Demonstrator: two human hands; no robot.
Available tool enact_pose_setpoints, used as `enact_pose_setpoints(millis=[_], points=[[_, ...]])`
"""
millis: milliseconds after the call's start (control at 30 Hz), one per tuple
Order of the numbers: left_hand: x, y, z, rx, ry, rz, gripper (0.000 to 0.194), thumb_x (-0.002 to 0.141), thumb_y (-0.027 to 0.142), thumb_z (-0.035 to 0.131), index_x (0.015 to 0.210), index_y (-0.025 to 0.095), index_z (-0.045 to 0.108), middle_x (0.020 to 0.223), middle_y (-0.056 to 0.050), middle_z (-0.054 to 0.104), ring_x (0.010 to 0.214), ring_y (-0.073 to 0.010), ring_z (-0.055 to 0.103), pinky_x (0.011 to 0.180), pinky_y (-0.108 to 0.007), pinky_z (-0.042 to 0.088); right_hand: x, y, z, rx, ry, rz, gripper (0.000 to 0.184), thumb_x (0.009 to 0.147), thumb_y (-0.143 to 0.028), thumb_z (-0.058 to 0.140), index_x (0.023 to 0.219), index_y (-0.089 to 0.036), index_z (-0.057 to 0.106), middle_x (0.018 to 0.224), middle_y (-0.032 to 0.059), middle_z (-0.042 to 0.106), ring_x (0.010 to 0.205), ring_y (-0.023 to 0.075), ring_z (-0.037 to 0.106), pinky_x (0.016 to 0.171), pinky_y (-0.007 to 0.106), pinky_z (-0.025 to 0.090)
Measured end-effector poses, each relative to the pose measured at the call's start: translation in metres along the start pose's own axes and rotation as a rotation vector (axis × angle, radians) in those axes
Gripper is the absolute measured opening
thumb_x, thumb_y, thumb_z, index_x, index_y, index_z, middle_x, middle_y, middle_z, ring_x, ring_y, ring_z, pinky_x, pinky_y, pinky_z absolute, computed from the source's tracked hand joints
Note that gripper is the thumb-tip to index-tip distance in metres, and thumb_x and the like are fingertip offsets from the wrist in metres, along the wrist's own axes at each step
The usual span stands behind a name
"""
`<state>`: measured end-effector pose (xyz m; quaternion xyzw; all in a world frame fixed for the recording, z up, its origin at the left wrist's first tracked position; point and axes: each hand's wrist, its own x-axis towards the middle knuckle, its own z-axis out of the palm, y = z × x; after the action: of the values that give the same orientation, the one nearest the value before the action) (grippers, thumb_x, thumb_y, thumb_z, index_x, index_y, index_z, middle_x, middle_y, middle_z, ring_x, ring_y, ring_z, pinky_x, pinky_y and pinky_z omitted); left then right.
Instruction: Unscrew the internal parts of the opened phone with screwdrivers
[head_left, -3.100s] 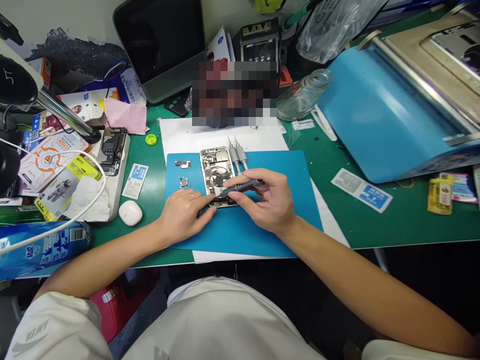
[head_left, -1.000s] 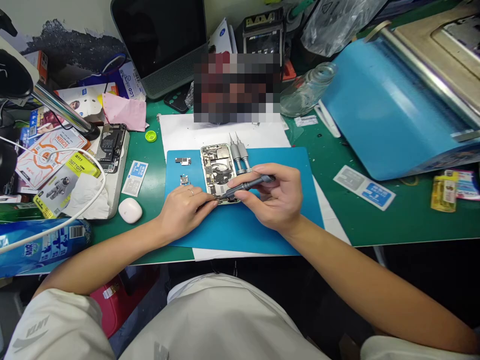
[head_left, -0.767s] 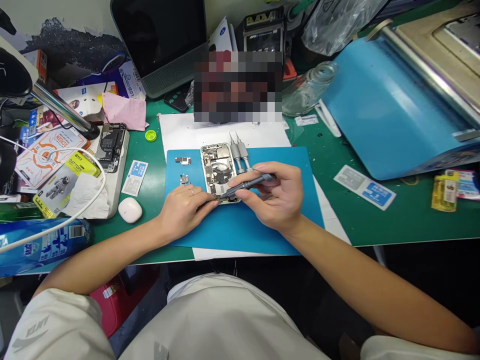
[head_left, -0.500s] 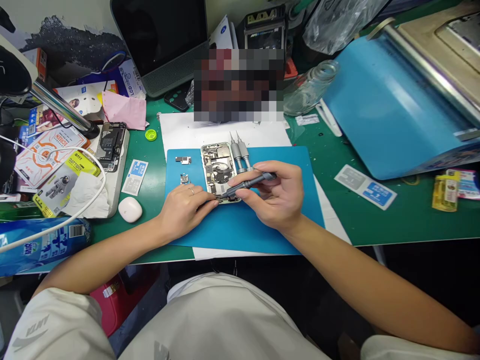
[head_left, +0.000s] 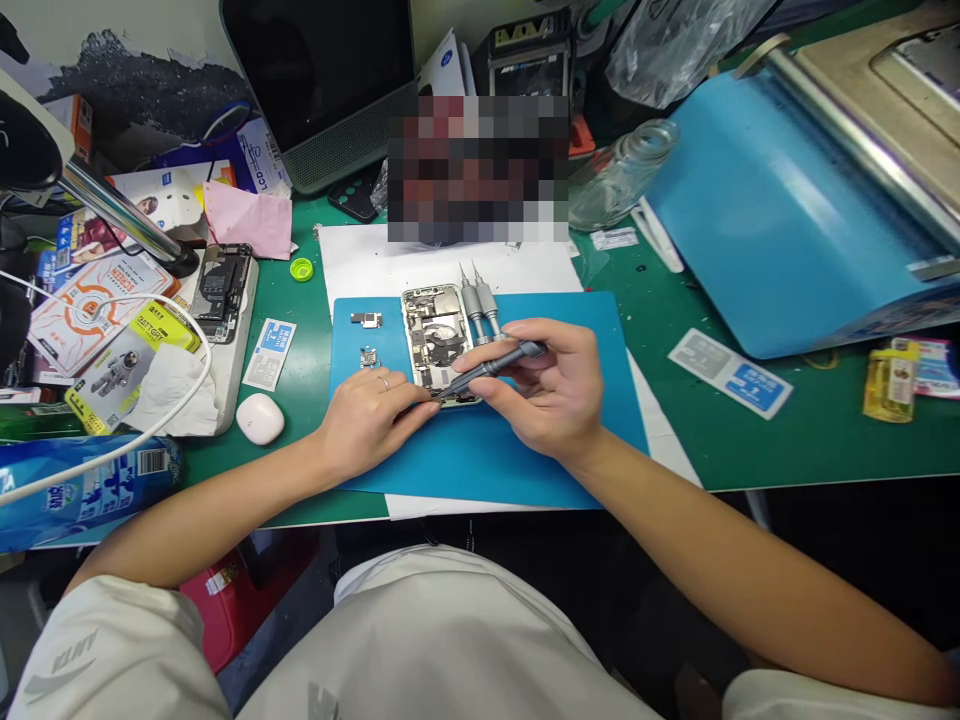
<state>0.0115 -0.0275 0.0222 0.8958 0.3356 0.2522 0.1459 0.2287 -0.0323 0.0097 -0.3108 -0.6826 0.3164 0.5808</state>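
Observation:
An opened phone (head_left: 436, 338) lies on the blue mat (head_left: 525, 470), its inner parts exposed. My left hand (head_left: 367, 422) is closed at the phone's lower left corner, thumb and index finger together on the edge. A grey screwdriver (head_left: 501, 365) is gripped in my right hand (head_left: 559, 395), slanting down to the left. Its tip reaches the phone's lower end near my left fingertips, where the exact contact point is too small to make out. Two more grey screwdrivers (head_left: 480, 300) lie just right of the phone. Left of it rest a small metal plate (head_left: 366, 320) and a small phone part (head_left: 369, 357).
A white earbud case (head_left: 260, 419) and a printed card (head_left: 270, 355) sit left of the mat. Boxes (head_left: 97, 310) and a white cable (head_left: 196, 380) crowd the far left. Rightward are another card (head_left: 730, 374), a glass jar (head_left: 622, 175) and a yellow bottle (head_left: 890, 380).
My right hand has shifted very slightly left, and the screwdriver's handle end has moved with it. The left hand and the phone look the same.

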Motion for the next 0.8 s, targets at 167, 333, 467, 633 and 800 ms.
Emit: enact_pose_setpoints(millis=[167, 333, 467, 633, 800], points=[[0.0002, 0.0003, -0.0002, -0.005, -0.010, -0.009, 0.026, 0.104, 0.034, 0.053, 0.093, 0.017, 0.070, 0.074, -0.001, 0.066, 0.068, -0.0152, 0.061, 0.068, -0.028, 0.042, -0.0009, 0.0004, -0.0002, -0.007, 0.022, 0.014, 0.046, 0.089, -0.017, 0.071, 0.128, -0.031, 0.050, 0.096, 0.0005, 0.072, 0.086, 0.0180, 0.077, 0.063, 0.027, 0.066], [-0.0004, -0.0004, 0.0003, -0.005, -0.023, -0.019, 0.027, 0.105, 0.036, 0.052, 0.094, 0.018, 0.069, 0.076, -0.001, 0.067, 0.069, -0.0150, 0.061, 0.069, -0.028, 0.043, -0.0014, 0.0009, -0.0004, -0.009, 0.035, 0.046, 0.042, 0.091, -0.022, 0.071, 0.126, -0.033, 0.050, 0.094, 0.0001, 0.071, 0.086, 0.0184, 0.077, 0.063, 0.029, 0.066], [-0.0002, -0.0006, 0.0000, -0.008, -0.026, -0.010, 0.027, 0.105, 0.036, 0.052, 0.093, 0.018, 0.068, 0.077, -0.002, 0.068, 0.070, -0.0152, 0.062, 0.070, -0.028, 0.043, -0.0011, 0.0012, -0.0004, 0.025, 0.037, 0.068, 0.042, 0.090, -0.021, 0.072, 0.125, -0.033, 0.051, 0.094, -0.0005, 0.072, 0.086, 0.0185, 0.077, 0.063, 0.029, 0.066], [0.0003, -0.0005, -0.0007, -0.013, -0.025, -0.005, 0.027, 0.105, 0.037, 0.052, 0.093, 0.017, 0.068, 0.077, -0.002, 0.068, 0.070, -0.0148, 0.062, 0.069, -0.028, 0.042, -0.0016, 0.0016, -0.0001, 0.061, 0.024, 0.086, 0.045, 0.089, -0.020, 0.072, 0.126, -0.032, 0.051, 0.094, -0.0007, 0.073, 0.086, 0.0177, 0.076, 0.064, 0.029, 0.066], [0.0002, -0.0003, -0.0001, -0.017, -0.021, -0.005, 0.027, 0.104, 0.037, 0.053, 0.093, 0.018, 0.067, 0.077, -0.001, 0.068, 0.070, -0.0148, 0.062, 0.069, -0.028, 0.042, -0.0020, 0.0008, 0.0005, 0.055, 0.036, 0.097, 0.045, 0.089, -0.020, 0.072, 0.126, -0.033, 0.050, 0.094, -0.0006, 0.072, 0.086, 0.0175, 0.076, 0.064, 0.029, 0.067]])
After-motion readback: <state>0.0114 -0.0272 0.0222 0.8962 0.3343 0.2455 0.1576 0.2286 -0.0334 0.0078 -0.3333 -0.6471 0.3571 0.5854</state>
